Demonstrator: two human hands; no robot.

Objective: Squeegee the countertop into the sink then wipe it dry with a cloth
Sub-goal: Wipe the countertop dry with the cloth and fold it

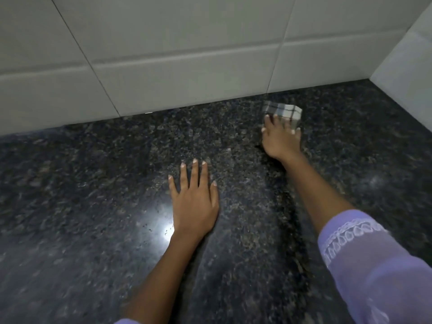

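A lilac sleeve (374, 265) with a band of white lace trim is being worn on the right forearm at the near right edge, and a sliver of the same lilac fabric is showing at the bottom edge by the left arm. Both arms are being stretched forward over a countertop (81, 206) of polished dark granite, speckled grey and brown, where a bright spot of light is being reflected just beside the left wrist.

The left hand (195, 202) is being laid flat, palm down, on the stone near the middle, its fingers straight and slightly spread, gripping nothing.

Farther away and to the right, the right hand (280, 139) is being pressed down on a cloth (284, 111), fingers spread over its near edge; whether they are curling into the fabric cannot be told. The cloth is bunched into a small lump, pale grey and white with dark checked lines, and it is lying on the countertop close to the back wall.

Beyond it, the wall (187, 54) is being shown as large, smooth, off-white rectangular tiles with thin grout lines, meeting a side wall at the far right corner.
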